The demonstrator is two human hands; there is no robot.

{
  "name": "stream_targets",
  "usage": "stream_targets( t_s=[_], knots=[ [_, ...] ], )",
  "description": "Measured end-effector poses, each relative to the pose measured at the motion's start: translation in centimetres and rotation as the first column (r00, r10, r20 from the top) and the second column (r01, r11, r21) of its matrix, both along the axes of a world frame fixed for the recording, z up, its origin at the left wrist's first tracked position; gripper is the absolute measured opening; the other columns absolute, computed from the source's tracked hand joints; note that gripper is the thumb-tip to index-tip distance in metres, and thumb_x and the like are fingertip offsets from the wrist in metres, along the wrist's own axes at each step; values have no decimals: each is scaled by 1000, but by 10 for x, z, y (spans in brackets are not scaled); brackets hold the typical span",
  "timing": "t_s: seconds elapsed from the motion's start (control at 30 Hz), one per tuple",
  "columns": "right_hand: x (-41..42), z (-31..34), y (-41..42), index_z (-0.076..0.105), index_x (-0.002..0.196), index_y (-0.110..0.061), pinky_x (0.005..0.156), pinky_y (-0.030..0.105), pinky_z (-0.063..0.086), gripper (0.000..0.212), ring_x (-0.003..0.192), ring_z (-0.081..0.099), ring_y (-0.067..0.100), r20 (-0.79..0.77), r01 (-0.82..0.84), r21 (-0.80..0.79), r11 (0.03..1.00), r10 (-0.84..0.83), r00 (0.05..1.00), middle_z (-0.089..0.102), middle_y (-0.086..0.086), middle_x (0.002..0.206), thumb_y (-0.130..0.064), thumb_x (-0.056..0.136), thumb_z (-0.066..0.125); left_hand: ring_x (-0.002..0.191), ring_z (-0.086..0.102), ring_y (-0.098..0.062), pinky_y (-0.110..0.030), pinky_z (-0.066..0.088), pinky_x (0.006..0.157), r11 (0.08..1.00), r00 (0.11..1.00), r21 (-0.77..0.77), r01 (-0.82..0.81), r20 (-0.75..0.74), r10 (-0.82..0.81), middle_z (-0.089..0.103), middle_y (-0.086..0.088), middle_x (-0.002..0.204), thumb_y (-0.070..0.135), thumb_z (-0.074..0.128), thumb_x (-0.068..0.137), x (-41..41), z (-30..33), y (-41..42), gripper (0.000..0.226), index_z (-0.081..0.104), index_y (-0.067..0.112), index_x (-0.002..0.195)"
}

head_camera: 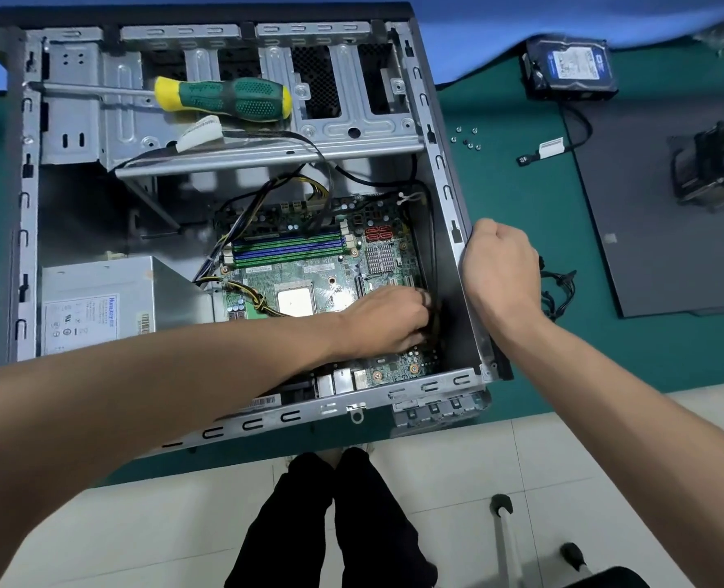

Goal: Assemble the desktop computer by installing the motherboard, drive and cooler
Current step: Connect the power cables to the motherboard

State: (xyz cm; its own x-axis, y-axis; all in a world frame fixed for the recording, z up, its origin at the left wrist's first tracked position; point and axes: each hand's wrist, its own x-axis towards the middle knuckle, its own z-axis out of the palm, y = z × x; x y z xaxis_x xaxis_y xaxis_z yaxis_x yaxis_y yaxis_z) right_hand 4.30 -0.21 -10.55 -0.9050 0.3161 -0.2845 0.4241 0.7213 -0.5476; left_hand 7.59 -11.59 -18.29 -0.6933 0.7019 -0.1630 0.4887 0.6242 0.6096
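Two hands are at work on the case: our left hand (388, 322) is down inside the chassis (241, 422), fingers curled around a bundle of dark cables (434, 316) at the right edge of the motherboard (309, 265), while our right hand (502, 265) clamps over the chassis's right side rail to steady it. The board already lies on the chassis floor, with its CPU socket area (294, 301) bare, so we judge we are in the motherboard step, clearing cables or seating the board before screwing it down. Next we need the green-and-yellow screwdriver (224, 98) resting on the drive cage (335, 99), and the loose screws (466, 138) on the green mat (521, 197) just beyond the rail. Farther out on the right, the cooler (717, 163) and the hard drive (572, 70) wait uninstalled.
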Motion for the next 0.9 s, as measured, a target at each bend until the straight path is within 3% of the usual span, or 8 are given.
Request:
stream_targets(
  t_s=[0.1, 0.23, 0.37, 0.5, 0.67, 0.77, 0.9],
  knots=[
    [0, 0, 0, 38, 57, -13, 63, 34, 29, 39, 58, 38, 17, -3, 0, 0, 1000, 0, 1000, 46, 1, 63, -19, 94, 28, 92, 59, -15, -20, 38, 99, 1000, 1000, 7, -1, 6, 1, 62, -2, 89, 20, 56, 94, 1, -3, -1, 19, 69, 5, 93],
    [0, 1, -1, 37, 56, -13, 53, 35, 27, 39, 55, 37, 14, -11, -1, 4, 1000, 1, 1000, 46, 1, 62, -19, 94, 28, 84, 58, -17, -23, 38, 97, 999, 999, -8, 51, 13, -50, 59, -2, 81, 16, 55, 94, -1, -2, 0, 20, 68, 2, 89],
    [0, 0, 0, 39, 57, -13, 61, 34, 28, 39, 56, 37, 13, -3, 4, 4, 1000, -4, 1000, 46, 1, 63, -19, 94, 28, 81, 49, -17, -26, 39, 91, 1000, 1000, -22, 15, -2, -15, 52, -1, 76, 18, 56, 93, 1, -3, 0, 23, 66, 2, 80],
    [0, -1, 0, 39, 57, -13, 64, 34, 29, 38, 55, 36, 14, -1, 11, 13, 1000, -11, 1000, 46, 2, 63, -20, 93, 28, 83, 43, -16, -12, 20, 93, 999, 1000, -47, -20, -22, 19, 50, -1, 79, 20, 59, 91, -4, -4, 2, 23, 58, 9, 70],
    [1, 1, -1, 39, 57, -14, 63, 34, 30, 38, 55, 36, 15, 3, 16, 6, 1000, -16, 1000, 45, 1, 62, -20, 93, 29, 85, 41, -15, -27, 36, 87, 995, 998, -77, -58, 9, 59, 50, 0, 79, 29, 63, 87, -2, -8, 4, 30, 50, 14, 65],
    [0, 1, 0, 39, 57, -14, 63, 33, 29, 38, 55, 36, 14, 3, 7, 9, 1000, -7, 1000, 46, 1, 62, -20, 93, 29, 90, 44, -15, -29, 35, 91, 991, 990, -16, -136, 33, 137, 56, -1, 85, 32, 62, 88, 4, -17, 4, 29, 62, 5, 76],
    [1, -3, 1, 38, 56, -15, 59, 34, 28, 38, 54, 36, 15, 3, 7, 5, 1000, -7, 1000, 45, 1, 62, -20, 93, 29, 102, 47, -14, -30, 33, 97, 981, 979, 9, -196, 61, 195, 63, -2, 101, 34, 60, 89, 6, -25, 8, 29, 70, 8, 99]
  ],
)
